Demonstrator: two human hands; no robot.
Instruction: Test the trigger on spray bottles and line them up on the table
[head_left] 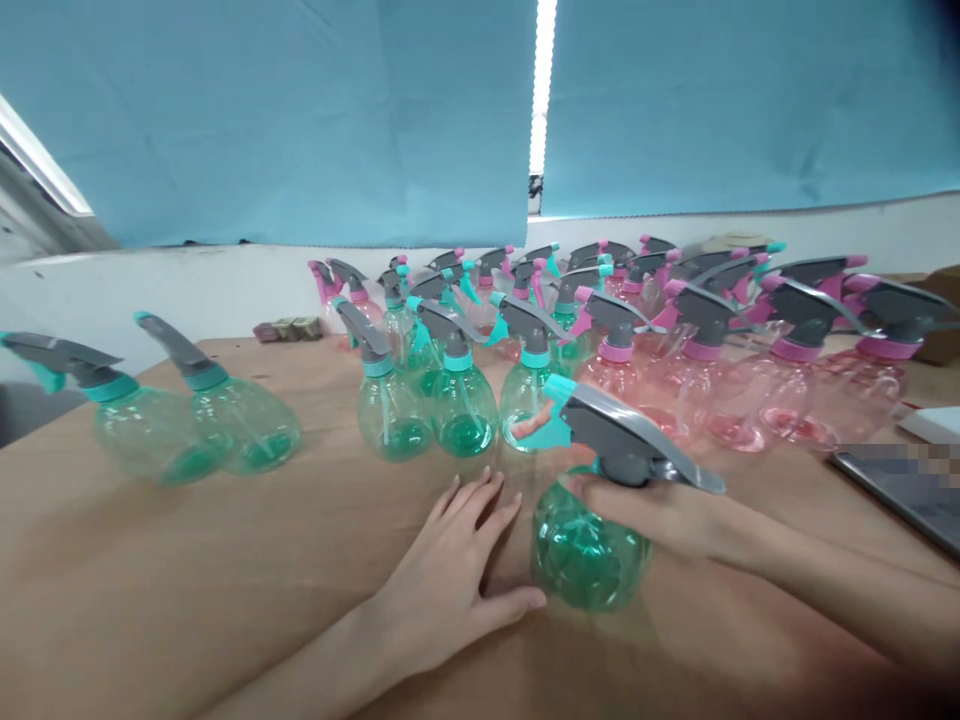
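Note:
My right hand [652,505] is wrapped round the neck of a green spray bottle [589,550] with a grey head and a teal trigger. One finger reaches forward to the trigger, and the bottle is slightly tilted. Flat on the brown table [315,580] lies my left hand [454,580], fingers spread, thumb near the bottle's base and holding nothing. Just beyond its fingertips are green spray bottles, one [461,405] directly ahead and another [394,410] to its left.
Two green spray bottles [247,430] stand apart at the left. Pink spray bottles [802,390] crowd the right and back, with several green ones among them. A dark flat device [900,500] lies at the right edge. Blue curtains [315,120] hang behind.

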